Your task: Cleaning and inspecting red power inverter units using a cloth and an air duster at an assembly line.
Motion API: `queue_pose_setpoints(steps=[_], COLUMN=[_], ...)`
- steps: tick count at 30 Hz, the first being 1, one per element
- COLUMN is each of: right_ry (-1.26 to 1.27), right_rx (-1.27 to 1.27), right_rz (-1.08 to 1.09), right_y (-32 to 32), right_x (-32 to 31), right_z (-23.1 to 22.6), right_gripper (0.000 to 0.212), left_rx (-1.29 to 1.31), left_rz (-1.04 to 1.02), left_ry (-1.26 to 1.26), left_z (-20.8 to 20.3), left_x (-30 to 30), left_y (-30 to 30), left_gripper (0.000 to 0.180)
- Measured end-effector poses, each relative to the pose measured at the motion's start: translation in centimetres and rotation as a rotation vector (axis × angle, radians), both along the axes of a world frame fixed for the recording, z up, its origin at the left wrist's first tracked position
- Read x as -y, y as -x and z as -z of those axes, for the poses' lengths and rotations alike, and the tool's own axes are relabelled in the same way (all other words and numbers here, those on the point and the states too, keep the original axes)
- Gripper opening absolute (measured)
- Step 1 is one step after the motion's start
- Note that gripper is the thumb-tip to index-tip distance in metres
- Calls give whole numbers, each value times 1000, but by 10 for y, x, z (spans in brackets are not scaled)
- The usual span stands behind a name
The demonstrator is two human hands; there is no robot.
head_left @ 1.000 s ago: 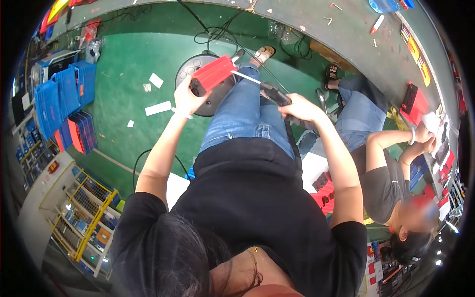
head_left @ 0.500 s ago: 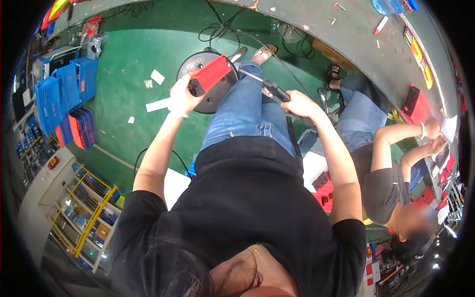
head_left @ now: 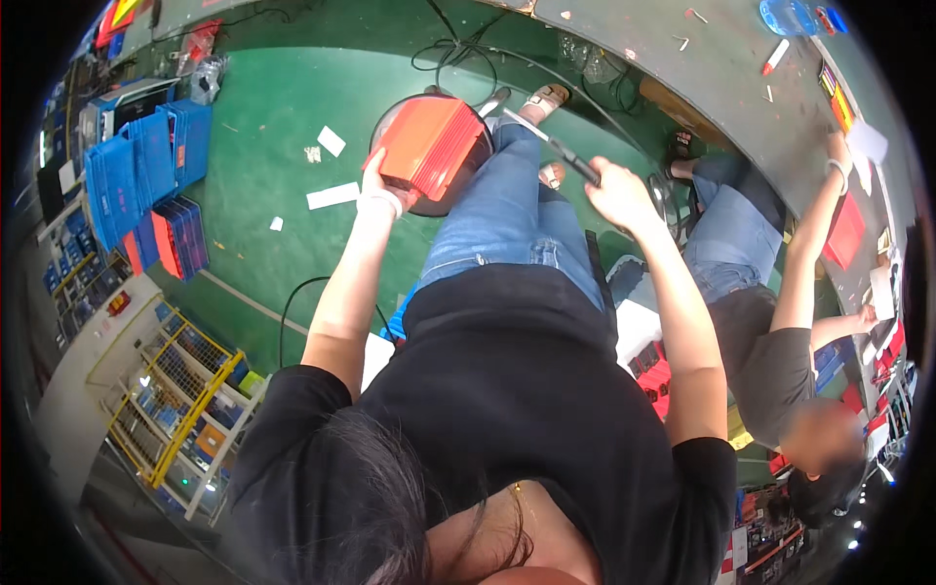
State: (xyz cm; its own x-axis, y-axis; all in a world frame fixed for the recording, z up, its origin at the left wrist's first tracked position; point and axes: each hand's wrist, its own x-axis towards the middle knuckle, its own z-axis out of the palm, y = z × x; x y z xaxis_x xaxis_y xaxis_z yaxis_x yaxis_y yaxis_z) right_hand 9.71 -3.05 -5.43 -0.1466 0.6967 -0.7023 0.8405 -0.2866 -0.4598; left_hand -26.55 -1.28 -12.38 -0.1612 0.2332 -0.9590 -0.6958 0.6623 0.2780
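Note:
My left hand point(head_left: 380, 188) is closed on the near left edge of a red ribbed metal case point(head_left: 424, 144), its broad flat face turned up. The case is over a dark round stool point(head_left: 450, 200) and covers most of it. My right hand point(head_left: 621, 195) grips a dark-handled tool with a long metal shaft point(head_left: 577, 164). The shaft points up and left above my leg, its tip apart from the case. The tool's exact kind is too small to tell.
A grey bench point(head_left: 624, 31) crosses the top, bearing a marker point(head_left: 776, 57) and a bottle point(head_left: 788, 17). Cables point(head_left: 458, 54) lie on the green floor. Blue bins point(head_left: 146, 161) stand at left. At right a co-worker point(head_left: 770, 331) sits, one arm reaching over the bench.
The red case has turned so its broad face shows instead of its narrow side. My right hand and the tool have shifted slightly right and up. The co-worker's arm has reached farther up the bench.

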Motion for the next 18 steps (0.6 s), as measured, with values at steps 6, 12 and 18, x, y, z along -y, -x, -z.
queue_pose_setpoints(steps=[6,12,18], right_ry=[35,124,27], right_rx=[-241,-210,-136], right_rz=[-320,-344,-322], right_y=[12,8,7], right_x=[25,8,6], right_z=[-1,2,10], right_gripper=[33,28,37], left_rx=[-17,-51,-56], left_rz=[-27,-133,-78], left_ry=[18,40,20], left_z=[14,12,-5], left_x=[5,3,-3], left_y=[7,18,1], left_gripper=[50,34,40])
